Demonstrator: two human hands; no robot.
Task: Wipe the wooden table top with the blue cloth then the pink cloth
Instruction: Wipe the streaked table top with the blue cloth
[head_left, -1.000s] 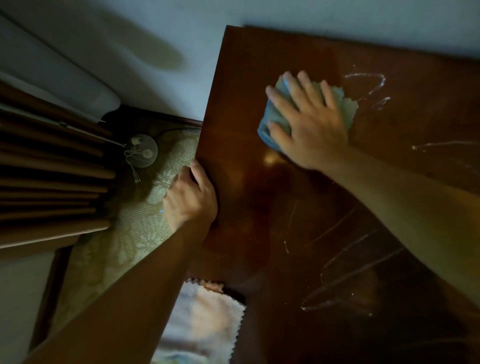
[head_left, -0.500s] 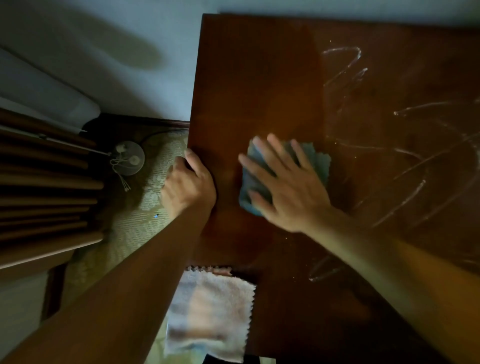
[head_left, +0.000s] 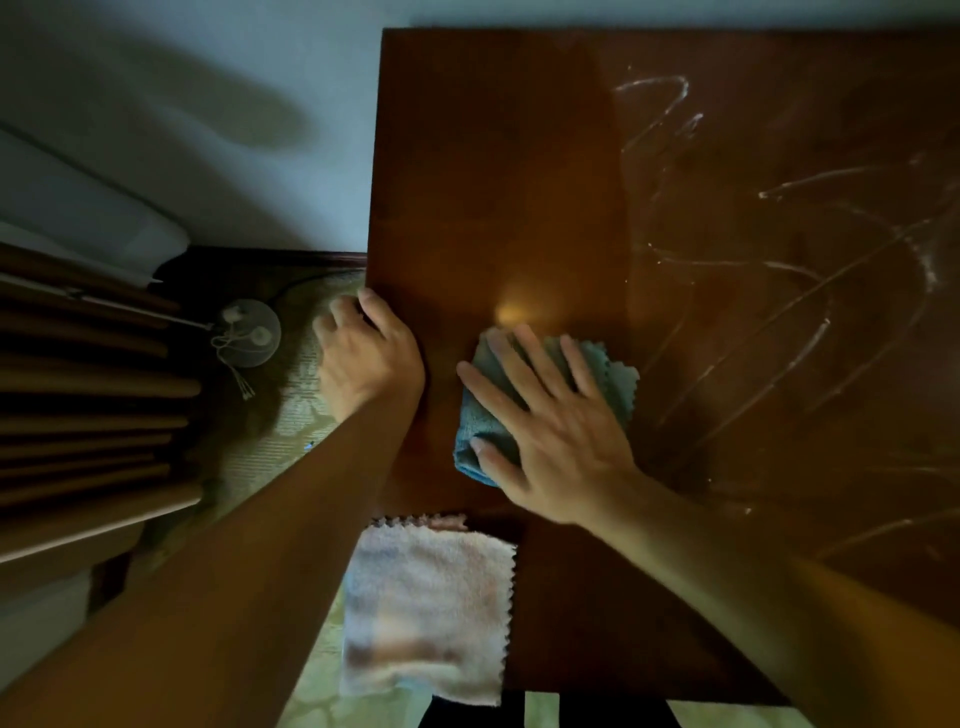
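While the left hand (head_left: 371, 358) stayed clenched over the left edge of the dark reddish-brown wooden bench (head_left: 498, 171), bracing it, the right hand (head_left: 550, 421) lay flat with fingers spread on the folded blue microfibre cloth (head_left: 480, 431), pressing it to the wood and not closing round it. A second before, that cloth had been up near the far left part of the top; half a second before, it had come down to the middle; at this moment it sat a little nearer the front left edge, so the stroke was being drawn back toward the person. By my judgement this meant the left strip was nearly covered by the blue pass, since it looked clear and glossy, whereas whitish streaks (head_left: 779, 291) remained across the right side, apart from the cloth, and called for more strokes. The pale pink terry cloth (head_left: 426, 608) with its zigzag edge hung over the near left corner of the bench, untouched, so the second wipe had not begun. No brand, label or writing could be read anywhere.
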